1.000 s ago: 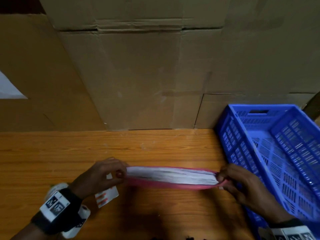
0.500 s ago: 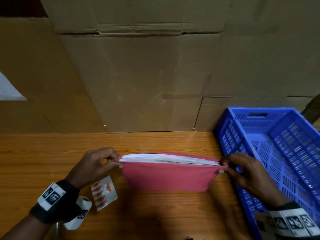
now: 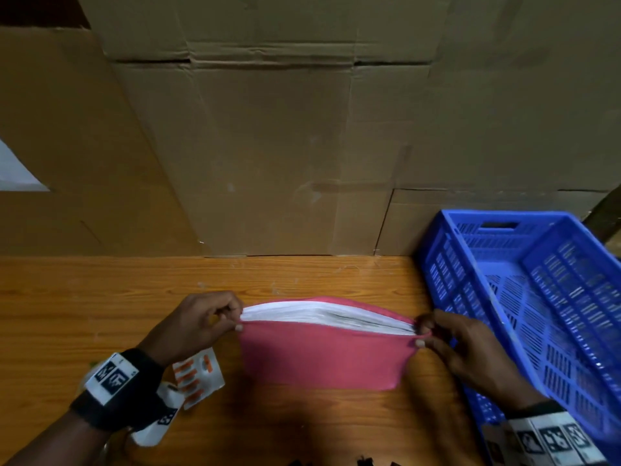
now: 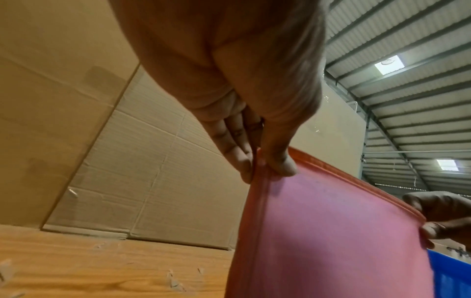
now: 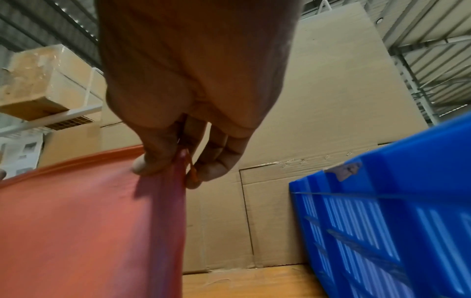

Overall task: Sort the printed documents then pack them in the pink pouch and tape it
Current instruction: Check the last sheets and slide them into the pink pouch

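Note:
The pink pouch [image 3: 322,354] stands upright over the wooden table, mouth upward, with a thick stack of white printed documents [image 3: 322,314] showing in its opening. My left hand [image 3: 201,322] pinches the pouch's upper left corner [image 4: 260,167] between thumb and fingers. At the upper right corner, my right hand [image 3: 453,344] pinches the pouch [image 5: 178,167] the same way. The pouch's pink face [image 4: 331,242] fills the lower part of both wrist views. No tape roll can be made out with certainty.
A blue slotted plastic crate [image 3: 537,297] stands on the right, close to my right hand. A white card with orange marks [image 3: 196,375] lies under my left wrist. Tall cardboard boxes [image 3: 302,146] wall off the back of the wooden table [image 3: 100,297].
The pouch was raised from nearly flat, edge-on, to upright with its pink face toward me. Both hands moved up and slightly away with its corners.

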Demonstrator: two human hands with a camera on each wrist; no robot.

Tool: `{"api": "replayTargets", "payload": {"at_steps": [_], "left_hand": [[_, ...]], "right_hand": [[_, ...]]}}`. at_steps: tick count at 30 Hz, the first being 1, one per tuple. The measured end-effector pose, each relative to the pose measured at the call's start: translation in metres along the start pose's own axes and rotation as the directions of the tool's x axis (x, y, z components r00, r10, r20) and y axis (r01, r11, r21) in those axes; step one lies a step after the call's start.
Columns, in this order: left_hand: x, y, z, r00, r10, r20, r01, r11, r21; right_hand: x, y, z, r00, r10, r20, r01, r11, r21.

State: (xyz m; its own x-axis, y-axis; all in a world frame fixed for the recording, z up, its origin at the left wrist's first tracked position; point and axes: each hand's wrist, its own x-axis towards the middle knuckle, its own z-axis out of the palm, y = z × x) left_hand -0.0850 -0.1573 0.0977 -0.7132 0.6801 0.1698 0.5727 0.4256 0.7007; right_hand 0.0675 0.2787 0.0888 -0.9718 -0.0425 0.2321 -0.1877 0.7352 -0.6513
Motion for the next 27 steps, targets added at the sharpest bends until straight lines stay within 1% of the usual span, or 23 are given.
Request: {"api": "replayTargets", "payload": {"at_steps": [3, 5, 7, 8, 11, 12, 14, 17, 19, 20, 21, 22, 23, 24, 25, 26, 27], "left_hand": [[0.0, 0.01, -0.007, 0.999, -0.035, -0.02, 0.035, 0.999, -0.017], [-0.001, 0.017, -0.016, 0.996, -0.064, -0.063, 0.062, 0.997, -0.04], [0.0, 0.019, -0.023, 0.991, -0.09, -0.097, 0.084, 0.994, -0.063], [0.001, 0.018, -0.025, 0.991, -0.105, -0.089, 0.099, 0.993, -0.068], [0.013, 0.002, -0.018, 0.985, -0.172, 0.012, 0.172, 0.983, -0.062], [0.018, -0.004, -0.014, 0.981, -0.194, 0.018, 0.195, 0.979, -0.054], [0.031, -0.013, -0.008, 0.976, -0.22, -0.01, 0.219, 0.975, -0.035], [0.064, -0.015, -0.01, 0.981, -0.189, -0.033, 0.191, 0.977, 0.099], [0.097, -0.016, -0.009, 0.985, -0.162, -0.053, 0.167, 0.981, 0.1], [0.115, -0.015, -0.004, 0.985, -0.161, -0.06, 0.164, 0.985, 0.051], [0.132, -0.016, 0.004, 0.983, -0.173, -0.053, 0.173, 0.985, -0.015], [0.148, -0.014, 0.013, 0.982, -0.189, -0.032, 0.186, 0.979, -0.082], [0.16, -0.013, 0.025, 0.984, -0.18, -0.003, 0.178, 0.978, -0.109], [0.17, -0.008, 0.038, 0.988, -0.153, 0.029, 0.155, 0.984, -0.086], [0.175, -0.004, 0.053, 0.992, -0.12, 0.046, 0.122, 0.992, -0.039], [0.176, 0.0, 0.068, 0.995, -0.076, 0.065, 0.076, 0.997, 0.016], [0.169, 0.006, 0.084, 0.995, -0.023, 0.097, 0.019, 0.999, 0.042]], "right_hand": [[0.002, -0.013, -0.002, 0.999, 0.037, -0.016, -0.037, 0.999, 0.033], [0.001, -0.023, -0.008, 0.999, 0.045, -0.024, -0.044, 0.997, 0.067], [-0.001, -0.028, -0.011, 0.999, 0.046, -0.03, -0.044, 0.997, 0.065], [-0.002, -0.027, -0.009, 0.998, 0.056, -0.022, -0.054, 0.996, 0.064], [-0.008, -0.02, 0.012, 0.992, 0.113, 0.05, -0.117, 0.99, 0.081], [-0.011, -0.017, 0.022, 0.99, 0.121, 0.068, -0.127, 0.987, 0.095], [-0.012, -0.015, 0.035, 0.986, 0.151, 0.068, -0.159, 0.978, 0.133], [-0.01, -0.012, 0.036, 0.962, 0.271, 0.027, -0.271, 0.945, 0.184], [-0.013, -0.011, 0.04, 0.947, 0.32, -0.022, -0.304, 0.918, 0.253], [-0.014, -0.012, 0.045, 0.936, 0.349, -0.046, -0.322, 0.903, 0.285], [-0.016, -0.011, 0.052, 0.915, 0.4, -0.057, -0.357, 0.866, 0.35], [-0.017, -0.007, 0.062, 0.887, 0.458, -0.061, -0.391, 0.815, 0.427], [-0.019, 0.001, 0.074, 0.855, 0.516, -0.055, -0.429, 0.763, 0.484], [-0.02, 0.011, 0.084, 0.822, 0.567, -0.047, -0.473, 0.726, 0.499], [-0.023, 0.024, 0.096, 0.786, 0.617, -0.026, -0.532, 0.699, 0.477], [-0.027, 0.035, 0.105, 0.754, 0.657, 0.009, -0.588, 0.669, 0.455], [-0.033, 0.046, 0.118, 0.713, 0.699, 0.05, -0.639, 0.619, 0.457]]}}
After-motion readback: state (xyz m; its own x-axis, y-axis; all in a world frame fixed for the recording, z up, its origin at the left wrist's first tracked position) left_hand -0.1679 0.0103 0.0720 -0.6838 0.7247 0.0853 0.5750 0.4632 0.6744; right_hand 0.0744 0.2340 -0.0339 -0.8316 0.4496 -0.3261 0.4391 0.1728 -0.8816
